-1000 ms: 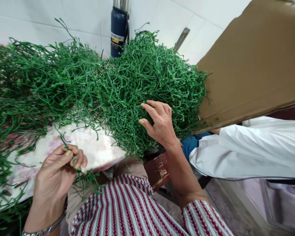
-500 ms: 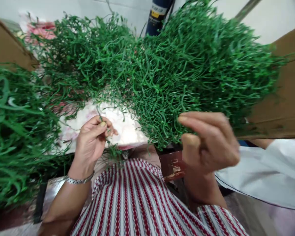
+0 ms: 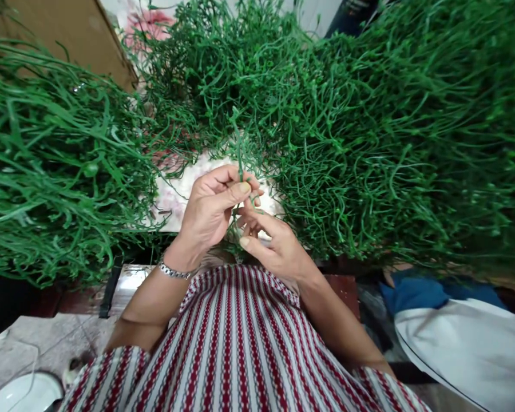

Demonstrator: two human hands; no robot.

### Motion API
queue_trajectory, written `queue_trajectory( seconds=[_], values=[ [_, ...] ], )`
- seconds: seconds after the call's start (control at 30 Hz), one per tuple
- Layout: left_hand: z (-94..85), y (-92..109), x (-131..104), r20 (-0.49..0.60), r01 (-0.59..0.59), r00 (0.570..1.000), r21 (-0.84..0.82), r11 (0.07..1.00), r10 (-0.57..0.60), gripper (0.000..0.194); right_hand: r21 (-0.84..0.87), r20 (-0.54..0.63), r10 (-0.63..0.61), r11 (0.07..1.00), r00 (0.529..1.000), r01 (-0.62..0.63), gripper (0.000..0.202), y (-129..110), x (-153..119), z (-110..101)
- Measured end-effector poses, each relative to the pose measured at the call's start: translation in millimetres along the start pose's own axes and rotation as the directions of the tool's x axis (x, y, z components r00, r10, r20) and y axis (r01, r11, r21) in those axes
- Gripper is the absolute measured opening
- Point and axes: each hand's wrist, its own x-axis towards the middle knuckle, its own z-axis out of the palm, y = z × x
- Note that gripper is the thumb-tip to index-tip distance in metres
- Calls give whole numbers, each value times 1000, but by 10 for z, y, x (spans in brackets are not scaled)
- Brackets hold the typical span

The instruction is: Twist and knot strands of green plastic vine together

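Left hand (image 3: 212,209), head view: thumb & fingers pinched on a thin green stem (image 3: 239,143), tip pointing up & away from the body, lower part partly hidden by the fingers; right hand (image 3: 277,246) just beside & below, fingers curled, thumb apart from index; can't tell if R fingertips grip a strand, tho some green shows close by them; both hands over a pale patterned surface (image 3: 169,197), w/ a big green heap (image 3: 356,160) to the R and a leafier green pile (image 3: 60,171) to the L; step in hand, as far as I can judge: close two-handed fingertip work on one stem, prob midway, not finished; next move seems to call for a steady L pinch & R thumb closing toward index near the stem's lower part, w/ light pressure, since it's prob easy to bend
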Motion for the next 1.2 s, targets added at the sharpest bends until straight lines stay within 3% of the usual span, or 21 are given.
queue_trajectory(
  seconds=[0.13, 0.27, 0.4, 0.5, 0.6, 0.67, 0.77, 0.87, 0.97, 1.07, 1.2],
  values=[
    [-38, 22, 50, 54, 4, 999, 72, 997, -8, 16, 50, -55, 78, 996, 995, -76, 31, 2, 4, 35],
    [-243, 43, 76, 29, -60, 998, 324, 944, 53, 28, 147, -126, 155, 980, 980, -136, 32, -10, 30, 39],
    [-487, -32, -111, -89, -34, 990, 606, 795, 110, 17, 305, -141, 262, 929, 955, -210, 29, -6, 60, 20],
    [-553, -155, -303, -52, 23, 998, 787, 617, 28, 12, 329, -143, 249, 925, 958, -191, 27, 5, 87, 25],
    [-553, -266, -392, -24, -11, 998, 868, 497, 64, 6, 344, -124, 205, 927, 971, -152, 26, -9, 119, 37],
    [-562, -305, -399, -58, 11, 996, 824, 566, 64, 8, 376, -116, 154, 921, 981, -100, 26, -28, 142, 33],
    [-601, -309, -400, -122, 46, 992, 636, 770, 41, 8, 411, -195, 74, 911, 978, 13, 27, -38, 172, 6],
    [-620, -291, -433, -104, -28, 990, 517, 856, 95, 13, 352, -282, 142, 936, 949, -35, 22, -11, 192, -10],
    [-577, -292, -482, -32, -138, 982, 546, 826, 186, 12, 246, -140, 205, 955, 969, -167, 22, 20, 202, 18],
    [-505, -312, -519, 51, -257, 956, 612, 748, 288, 7, 190, 16, 219, 957, 976, -218, 26, 24, 195, 70],
    [-451, -342, -544, 138, -352, 924, 673, 650, 358, 7, 194, 17, 231, 954, 973, -230, 18, 6, 160, 95]
  ],
)
